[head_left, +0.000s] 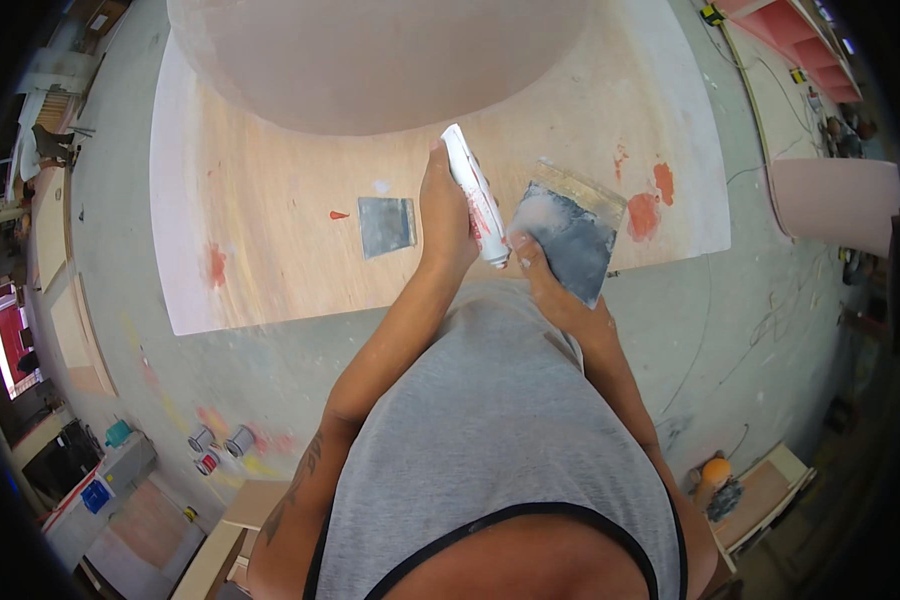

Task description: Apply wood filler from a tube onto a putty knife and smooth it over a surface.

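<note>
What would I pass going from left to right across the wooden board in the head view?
Red smear → small red mark → loose grey scraper blade → left hand → white tube → wide scraper in the right hand → red patches.

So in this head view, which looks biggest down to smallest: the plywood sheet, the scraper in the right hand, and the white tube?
1. plywood sheet
2. scraper, wide metal blade
3. white tube

The scraper and tube are held nearer the camera, yet the sheet plainly looks largest.
</note>
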{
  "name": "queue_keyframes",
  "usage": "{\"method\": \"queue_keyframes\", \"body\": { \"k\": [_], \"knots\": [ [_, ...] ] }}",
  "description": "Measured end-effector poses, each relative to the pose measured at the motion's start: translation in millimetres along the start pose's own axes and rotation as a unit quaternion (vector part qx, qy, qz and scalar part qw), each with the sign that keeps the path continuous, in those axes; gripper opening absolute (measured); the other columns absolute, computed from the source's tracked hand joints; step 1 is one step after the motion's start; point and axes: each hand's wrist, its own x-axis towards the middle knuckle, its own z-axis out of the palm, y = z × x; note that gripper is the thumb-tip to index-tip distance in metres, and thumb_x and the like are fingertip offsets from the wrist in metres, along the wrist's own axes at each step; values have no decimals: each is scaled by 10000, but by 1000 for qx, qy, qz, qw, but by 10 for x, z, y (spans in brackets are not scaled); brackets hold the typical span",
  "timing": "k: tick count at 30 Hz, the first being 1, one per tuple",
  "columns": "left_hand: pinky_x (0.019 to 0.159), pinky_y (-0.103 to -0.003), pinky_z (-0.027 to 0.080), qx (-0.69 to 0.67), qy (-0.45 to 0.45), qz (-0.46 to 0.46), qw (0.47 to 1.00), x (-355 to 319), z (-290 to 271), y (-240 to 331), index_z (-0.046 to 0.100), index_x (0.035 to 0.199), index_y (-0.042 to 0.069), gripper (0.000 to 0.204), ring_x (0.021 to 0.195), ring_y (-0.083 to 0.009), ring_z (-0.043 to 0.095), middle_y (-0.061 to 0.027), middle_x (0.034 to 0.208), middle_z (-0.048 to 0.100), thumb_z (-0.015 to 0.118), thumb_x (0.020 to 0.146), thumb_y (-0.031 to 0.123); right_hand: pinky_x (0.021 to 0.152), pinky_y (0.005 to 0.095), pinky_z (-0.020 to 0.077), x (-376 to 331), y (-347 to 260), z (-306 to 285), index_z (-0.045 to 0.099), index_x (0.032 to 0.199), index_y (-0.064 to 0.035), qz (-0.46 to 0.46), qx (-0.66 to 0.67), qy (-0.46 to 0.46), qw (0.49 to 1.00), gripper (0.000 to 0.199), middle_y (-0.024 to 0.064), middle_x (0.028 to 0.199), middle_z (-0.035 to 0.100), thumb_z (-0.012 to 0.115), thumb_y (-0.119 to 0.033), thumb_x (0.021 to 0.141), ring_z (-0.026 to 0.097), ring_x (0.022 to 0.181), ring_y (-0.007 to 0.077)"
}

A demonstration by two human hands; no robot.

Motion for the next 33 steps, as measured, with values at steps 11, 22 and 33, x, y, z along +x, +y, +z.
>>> {"method": "queue_keyframes", "body": {
  "k": [11,22,33],
  "knots": [
    [523,-313,485,41,33,14,998,74,2,-23,535,933,83,449,530,-138,495,-41,667,506,323,1077,451,740,370,463,12,4,27,605,951,30,-8,-25,-14,1000,215,114,847,603,571,-173,1014,567,787,231],
    [499,-315,484,111,53,55,991,118,-77,-224,538,992,59,467,538,-154,521,-51,675,521,338,1078,472,802,323,474,-145,92,55,608,1049,40,137,-3,-9,991,262,92,919,641,583,-219,1016,583,874,171],
    [544,-357,470,-63,104,-1,993,212,-212,-3,495,940,107,357,618,-177,505,-50,766,513,366,1054,420,806,324,464,-126,397,-59,643,988,-7,17,24,81,996,182,73,940,627,522,-143,992,571,863,198]
  ]
}}
